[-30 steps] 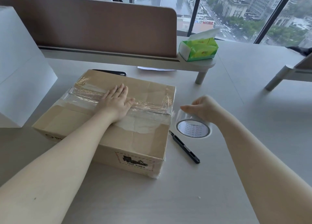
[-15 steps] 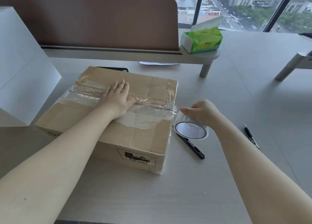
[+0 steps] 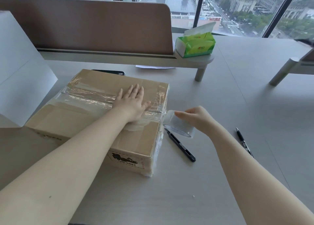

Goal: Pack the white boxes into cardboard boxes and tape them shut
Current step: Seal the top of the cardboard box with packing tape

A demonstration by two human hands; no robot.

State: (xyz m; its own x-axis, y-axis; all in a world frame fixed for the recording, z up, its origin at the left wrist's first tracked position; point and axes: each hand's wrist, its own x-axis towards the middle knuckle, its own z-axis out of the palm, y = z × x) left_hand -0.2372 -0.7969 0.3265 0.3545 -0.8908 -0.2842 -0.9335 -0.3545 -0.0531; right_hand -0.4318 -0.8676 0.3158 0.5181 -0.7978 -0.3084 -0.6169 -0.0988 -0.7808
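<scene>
**Flat palm on the taped seam, tape roll held at the box's right edge**

A closed brown cardboard box (image 3: 102, 121) lies on the pale grey counter (image 3: 220, 106), its top crossed by wrinkled strips of clear tape along the middle seam; the left hand (image 3: 131, 102) lies flat on that seam near the right end, fingers straight and close together, thumb spread toward the right edge; the right hand (image 3: 197, 118) grips a roll of clear packing tape (image 3: 179, 124), fingers curled over its upper side, the roll tilted and just beside the box's upper right edge, touching or nearly touching the tape that runs over that edge; clear tape also wraps the box's right side and near corner; a black printed mark sits on the near face.

A slim black utility knife (image 3: 181, 145) lies on the counter under and in front of the roll, pointing toward the box; a black pen (image 3: 243, 142) lies well to the right, partly behind the right forearm; a large white box (image 3: 22, 82) stands at the left, near the cardboard box; a dark flat phone (image 3: 110, 72) shows just behind the box; a green tissue pack (image 3: 195, 44) rests on the end of a raised grey shelf (image 3: 119, 58) that carries a brown divider panel (image 3: 85, 24); a white sheet of paper (image 3: 155, 66) lies under that shelf.
</scene>
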